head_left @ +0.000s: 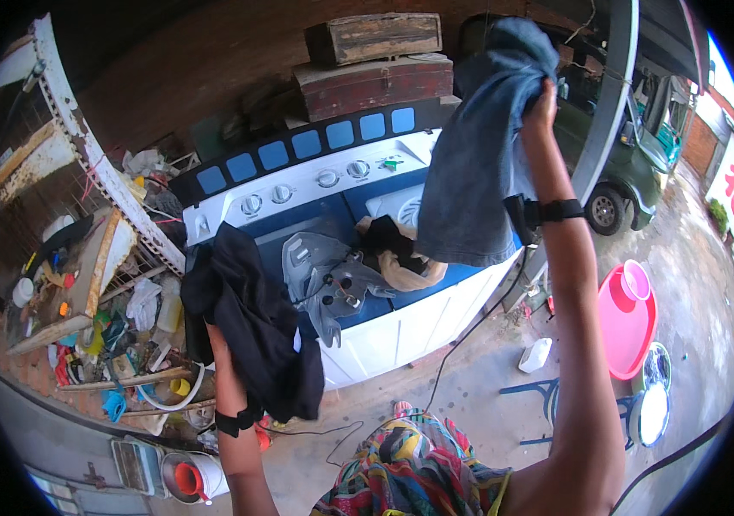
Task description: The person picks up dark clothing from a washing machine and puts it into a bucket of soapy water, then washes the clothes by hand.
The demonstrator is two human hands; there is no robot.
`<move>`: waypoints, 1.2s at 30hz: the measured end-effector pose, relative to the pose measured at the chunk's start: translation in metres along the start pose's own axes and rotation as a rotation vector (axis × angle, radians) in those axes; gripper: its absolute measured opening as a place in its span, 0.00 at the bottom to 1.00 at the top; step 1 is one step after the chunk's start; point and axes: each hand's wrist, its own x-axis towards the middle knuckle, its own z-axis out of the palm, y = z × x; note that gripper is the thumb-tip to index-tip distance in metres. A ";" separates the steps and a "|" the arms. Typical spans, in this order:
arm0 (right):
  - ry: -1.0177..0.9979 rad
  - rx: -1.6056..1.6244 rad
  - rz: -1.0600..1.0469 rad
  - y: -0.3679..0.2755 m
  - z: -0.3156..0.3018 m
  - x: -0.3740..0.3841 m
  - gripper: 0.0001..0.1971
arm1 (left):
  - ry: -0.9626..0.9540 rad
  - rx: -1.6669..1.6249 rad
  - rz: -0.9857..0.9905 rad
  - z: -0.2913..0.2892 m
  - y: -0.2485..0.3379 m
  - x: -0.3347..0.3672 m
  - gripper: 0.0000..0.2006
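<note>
My right hand is raised at the upper right and closed on a blue denim garment, which hangs down over the right end of a washing machine. On the left, a black garment drapes over my left hand, whose fingers are mostly hidden behind the cloth. The machine is a white and blue twin-tub with a row of knobs along its panel. On its top lie a grey garment or plastic-like piece and a bundle of beige and black cloth.
Wooden boxes are stacked behind the machine. Cluttered junk fills the left side. A metal post and a green vehicle stand to the right, beyond a pink basin. A cable trails across the floor.
</note>
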 end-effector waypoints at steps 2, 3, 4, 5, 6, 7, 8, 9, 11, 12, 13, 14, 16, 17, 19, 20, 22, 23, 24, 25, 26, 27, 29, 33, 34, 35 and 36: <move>0.063 -0.057 0.109 0.024 -0.018 -0.016 0.33 | 0.000 0.001 0.003 -0.011 0.004 -0.011 0.21; 0.044 -0.042 0.193 0.035 -0.023 -0.024 0.33 | 0.002 0.001 0.006 -0.017 0.008 -0.018 0.21; 0.078 -0.020 0.285 0.043 -0.025 -0.030 0.33 | 0.005 0.007 0.005 -0.024 0.011 -0.026 0.20; 0.090 -0.134 0.326 0.049 -0.025 -0.036 0.32 | 0.009 0.014 0.010 -0.031 0.014 -0.032 0.20; 0.123 -0.159 0.346 0.052 -0.020 -0.039 0.30 | 0.015 0.016 0.015 -0.038 0.018 -0.040 0.20; 0.059 -0.061 0.334 0.054 -0.012 -0.042 0.29 | 0.023 0.019 0.016 -0.046 0.020 -0.046 0.20; 0.007 -0.074 0.286 0.051 0.000 -0.041 0.27 | 0.034 0.020 0.021 -0.053 0.022 -0.052 0.20; -0.006 -0.095 0.248 0.043 0.013 -0.039 0.26 | 0.046 0.023 0.023 -0.059 0.024 -0.058 0.20; -0.116 -0.037 0.143 0.021 0.043 -0.037 0.24 | 0.072 0.029 0.026 -0.070 0.025 -0.067 0.19; -0.173 0.038 0.075 0.006 0.063 -0.035 0.22 | 0.080 0.036 0.025 -0.075 0.025 -0.071 0.19; -0.336 0.098 -0.023 -0.011 0.083 -0.036 0.22 | 0.091 0.041 0.025 -0.079 0.025 -0.074 0.19; -0.393 0.145 -0.109 -0.031 0.100 -0.039 0.22 | 0.096 0.046 0.025 -0.082 0.025 -0.077 0.19; -0.381 0.139 -0.187 -0.073 0.125 -0.054 0.22 | 0.100 0.055 0.024 -0.087 0.024 -0.082 0.19; -0.597 0.218 -0.318 -0.097 0.134 -0.064 0.17 | 0.098 0.056 0.019 -0.089 0.023 -0.083 0.18; -0.322 -0.651 -0.862 -0.134 0.128 -0.091 0.16 | 0.094 0.061 0.007 -0.091 0.020 -0.084 0.18; -0.263 -0.837 -0.987 -0.149 0.124 -0.100 0.17 | 0.085 0.065 0.001 -0.091 0.019 -0.084 0.18; -0.228 -0.698 -0.763 -0.168 0.115 -0.109 0.20 | 0.064 0.071 -0.010 -0.089 0.016 -0.080 0.18; -0.255 -0.543 -0.622 -0.171 0.105 -0.111 0.20 | 0.049 0.074 -0.016 -0.087 0.013 -0.078 0.17; -0.280 -0.388 -0.478 -0.171 0.092 -0.113 0.21 | 0.036 0.074 -0.026 -0.084 0.011 -0.076 0.17; -0.268 -0.235 -0.327 -0.169 0.077 -0.114 0.24 | 0.024 0.077 -0.028 -0.080 0.008 -0.073 0.17; -0.269 -0.344 -0.349 -0.164 0.057 -0.117 0.23 | 0.013 0.080 -0.035 -0.076 0.006 -0.071 0.17; -0.240 -0.451 -0.372 -0.158 0.036 -0.121 0.23 | -0.002 0.082 -0.039 -0.072 0.003 -0.069 0.17; -0.240 -0.589 -0.353 -0.152 -0.007 -0.133 0.22 | -0.025 0.084 -0.043 -0.064 -0.002 -0.068 0.16; -0.097 -0.252 -0.016 -0.163 -0.081 -0.165 0.24 | -0.031 0.094 -0.035 -0.055 -0.010 -0.075 0.16; -0.083 -0.184 -0.009 -0.169 -0.094 -0.172 0.25 | -0.023 0.101 -0.033 -0.054 -0.012 -0.079 0.16; -0.084 -0.121 -0.007 -0.175 -0.107 -0.179 0.25 | -0.015 0.109 -0.031 -0.054 -0.014 -0.083 0.16; -0.084 -0.056 -0.006 -0.181 -0.119 -0.185 0.25 | -0.003 0.119 -0.024 -0.053 -0.016 -0.087 0.15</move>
